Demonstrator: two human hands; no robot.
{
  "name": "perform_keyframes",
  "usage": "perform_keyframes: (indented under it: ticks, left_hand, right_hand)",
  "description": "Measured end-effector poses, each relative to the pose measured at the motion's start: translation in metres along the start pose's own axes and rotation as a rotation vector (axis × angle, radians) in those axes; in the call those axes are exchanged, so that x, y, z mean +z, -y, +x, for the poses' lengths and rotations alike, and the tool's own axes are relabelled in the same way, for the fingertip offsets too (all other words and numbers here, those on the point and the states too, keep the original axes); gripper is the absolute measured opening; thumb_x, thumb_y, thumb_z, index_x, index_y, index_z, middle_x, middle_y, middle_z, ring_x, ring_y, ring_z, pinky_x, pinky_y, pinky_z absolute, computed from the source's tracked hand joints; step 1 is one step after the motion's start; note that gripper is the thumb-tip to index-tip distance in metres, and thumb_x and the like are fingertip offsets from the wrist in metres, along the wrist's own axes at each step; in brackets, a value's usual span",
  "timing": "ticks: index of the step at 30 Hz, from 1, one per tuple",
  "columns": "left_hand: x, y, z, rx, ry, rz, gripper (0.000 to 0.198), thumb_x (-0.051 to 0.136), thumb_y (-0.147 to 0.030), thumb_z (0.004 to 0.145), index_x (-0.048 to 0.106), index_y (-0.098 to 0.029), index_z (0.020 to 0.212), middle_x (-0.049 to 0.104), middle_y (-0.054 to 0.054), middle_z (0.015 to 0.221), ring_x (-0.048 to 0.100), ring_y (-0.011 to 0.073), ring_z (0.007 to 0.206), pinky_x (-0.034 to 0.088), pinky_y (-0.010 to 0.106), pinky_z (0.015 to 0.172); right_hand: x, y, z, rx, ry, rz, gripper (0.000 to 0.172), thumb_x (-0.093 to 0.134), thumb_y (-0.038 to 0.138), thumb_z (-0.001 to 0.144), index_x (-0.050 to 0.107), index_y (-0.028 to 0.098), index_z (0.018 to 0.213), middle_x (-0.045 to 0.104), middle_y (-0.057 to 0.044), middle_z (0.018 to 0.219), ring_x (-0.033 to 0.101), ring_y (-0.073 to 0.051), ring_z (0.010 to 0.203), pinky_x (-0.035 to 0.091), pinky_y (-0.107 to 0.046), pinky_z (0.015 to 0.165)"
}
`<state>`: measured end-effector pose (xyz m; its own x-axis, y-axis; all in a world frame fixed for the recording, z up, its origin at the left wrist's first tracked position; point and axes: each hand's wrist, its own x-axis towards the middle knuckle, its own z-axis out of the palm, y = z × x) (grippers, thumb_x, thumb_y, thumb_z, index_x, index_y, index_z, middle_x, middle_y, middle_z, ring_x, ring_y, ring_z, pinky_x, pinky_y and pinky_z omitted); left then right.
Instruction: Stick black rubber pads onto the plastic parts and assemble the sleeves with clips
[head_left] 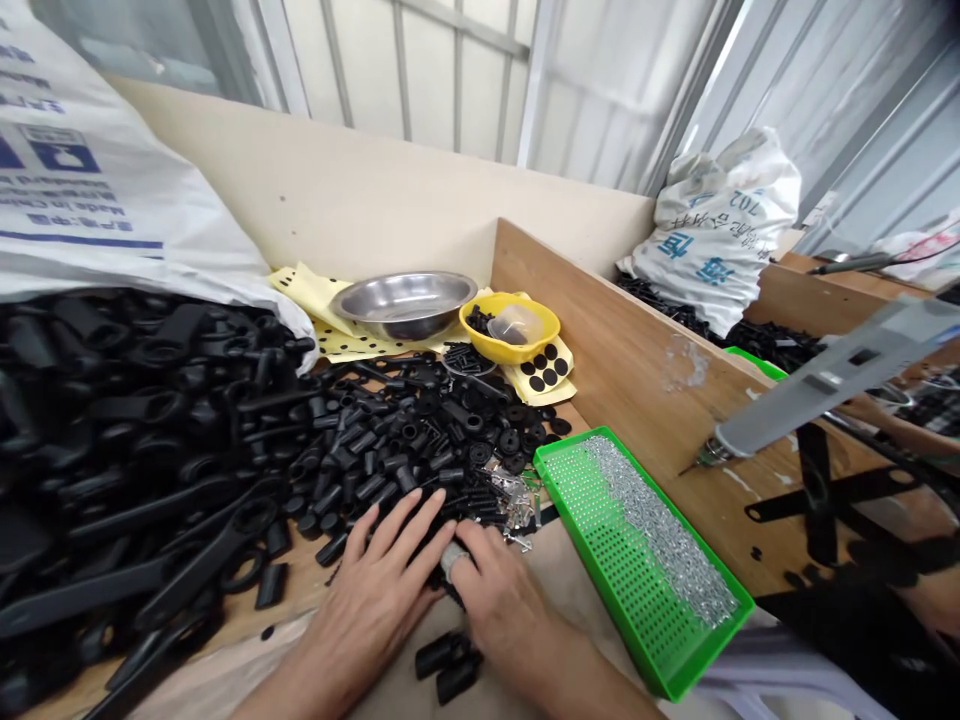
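My left hand [382, 590] lies palm down at the near edge of the pile of black plastic parts [375, 440], its fingers spread. Close against it on the right, my right hand [495, 590] has its fingers curled, with tape or a wrap around one finger. Dark parts show between and under the two hands, but what the right fingers grip is hidden. Just below the hands lie a few short black cylinders [450, 665]. Small silver metal pieces [517, 500] are scattered beyond the right hand.
A green tray [600, 570] of small screws stands at right, near a grey powered screwdriver [810, 390]. Behind are a steel bowl [405, 300] and yellow basket [510, 345]. A white sack [112, 190] and larger black parts [135, 430] fill the left.
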<state>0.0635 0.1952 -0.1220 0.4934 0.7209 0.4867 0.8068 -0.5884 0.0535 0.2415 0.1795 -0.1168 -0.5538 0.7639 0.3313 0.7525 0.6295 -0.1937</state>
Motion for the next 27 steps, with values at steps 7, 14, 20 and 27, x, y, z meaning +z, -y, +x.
perform_keyframes:
  ticks: [7, 14, 20, 27]
  left_hand:
    - [0.005, 0.009, 0.017, -0.081, -0.053, 0.094, 0.038, 0.04, -0.017, 0.084, 0.059, -0.017, 0.117, 0.056, 0.011, 0.128, 0.048, 0.0292, 0.116, 0.029, 0.047, 0.097]
    - [-0.004, 0.002, 0.006, 0.031, 0.069, 0.025, 0.049, 0.043, -0.019, 0.081, 0.047, -0.022, 0.13, 0.036, 0.008, 0.145, 0.028, 0.0289, 0.132, 0.017, 0.05, 0.104]
    - [0.003, -0.012, 0.012, -0.005, 0.08, -0.043, 0.052, 0.054, -0.057, 0.078, 0.052, -0.032, 0.124, 0.04, 0.002, 0.143, 0.032, 0.0274, 0.131, 0.001, 0.05, 0.108]
    - [0.014, -0.012, 0.017, -0.084, 0.013, 0.075, 0.06, 0.051, -0.056, 0.081, 0.047, -0.022, 0.13, 0.041, 0.005, 0.142, 0.033, 0.0256, 0.13, 0.009, 0.047, 0.108]
  right_hand:
    - [-0.01, 0.001, 0.034, 0.093, -0.002, 0.268, 0.021, 0.042, 0.002, 0.081, 0.054, 0.014, 0.092, 0.051, -0.012, 0.115, 0.05, -0.02, 0.1, 0.048, -0.034, 0.088]
    - [-0.036, -0.021, -0.004, 0.23, -0.143, 0.191, 0.029, 0.035, -0.002, 0.079, 0.051, 0.017, 0.094, 0.052, -0.01, 0.106, 0.047, -0.022, 0.101, 0.045, -0.04, 0.09]
    - [-0.024, -0.03, -0.024, 0.256, -0.04, -0.128, 0.029, 0.035, -0.005, 0.071, 0.052, 0.017, 0.08, 0.052, -0.01, 0.087, 0.045, -0.026, 0.086, 0.046, -0.048, 0.08]
    - [-0.001, -0.011, 0.005, 0.158, -0.185, 0.032, 0.026, 0.036, 0.001, 0.079, 0.049, 0.016, 0.096, 0.049, -0.012, 0.105, 0.043, -0.026, 0.099, 0.045, -0.047, 0.084]
